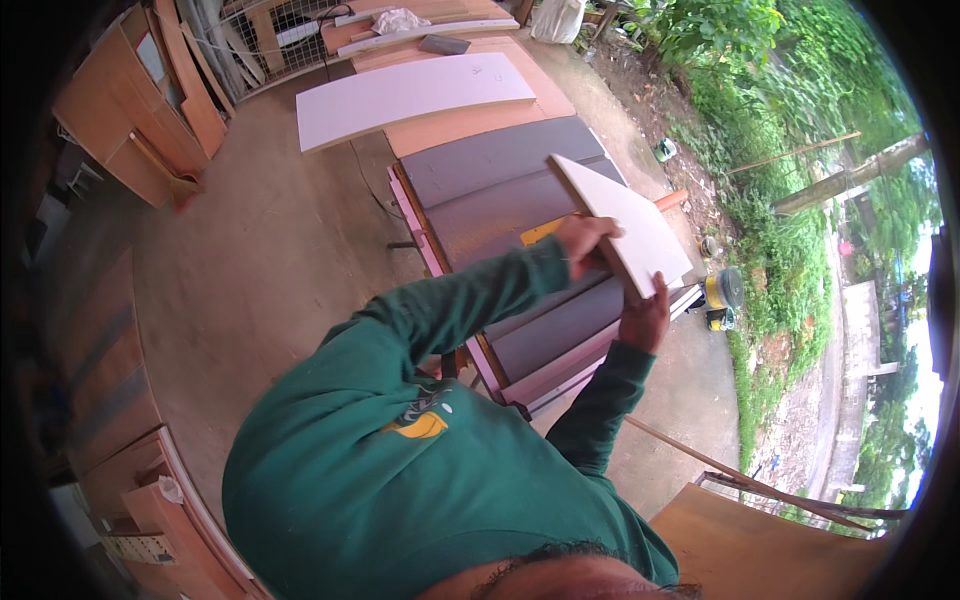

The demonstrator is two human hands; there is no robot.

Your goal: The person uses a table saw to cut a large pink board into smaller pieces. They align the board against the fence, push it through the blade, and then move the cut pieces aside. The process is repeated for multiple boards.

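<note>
A white-faced board (pixel 630 222) with a slanted corner is held tilted above the far right part of the work table. My left hand (pixel 588 242) grips its near left edge, with the fingers bent over the rim. At its near corner, my right hand (pixel 645 318) has the thumb on the white face and the other fingers mostly hidden. Dark grey panels (pixel 480 215) lie side by side under the board. A flat yellow piece (pixel 541 233) rests on them beside my left hand, partly covered by it. Dust is scattered on the grey surface nearby.
A long white panel (pixel 420 95) lies on brown sheets beyond the grey panels. Wooden cabinet parts (pixel 140 110) stand at the far left. Buckets (pixel 724 290) sit on the ground to the right, near plants. A brown sheet (pixel 750 545) is at the lower right.
</note>
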